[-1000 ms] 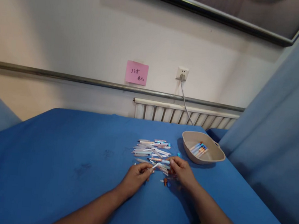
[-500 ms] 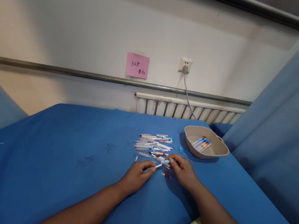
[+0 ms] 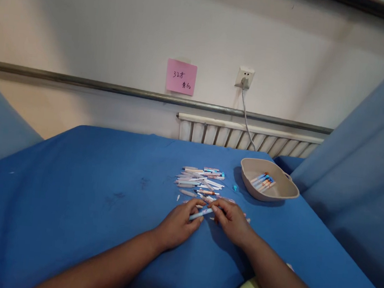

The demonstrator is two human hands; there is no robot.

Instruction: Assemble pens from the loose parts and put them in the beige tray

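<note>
The pen [image 3: 201,213] I hold is light blue, the basket [image 3: 284,191] beige, the cloth [image 3: 70,205] blue with dark smudges [image 3: 114,199], the note [image 3: 180,83] pink with black writing [image 3: 178,75].

And now the left hand [image 3: 180,223] grips the tube [image 3: 201,213] too, closing in on the right hand [image 3: 231,221], as the white stick slips from view!

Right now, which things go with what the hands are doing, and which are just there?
Seem to belong: light blue pen, in left hand and right hand; pen pile; tan basket of colourful pens.
Seem just there: pink note; wall socket; radiator.
</note>
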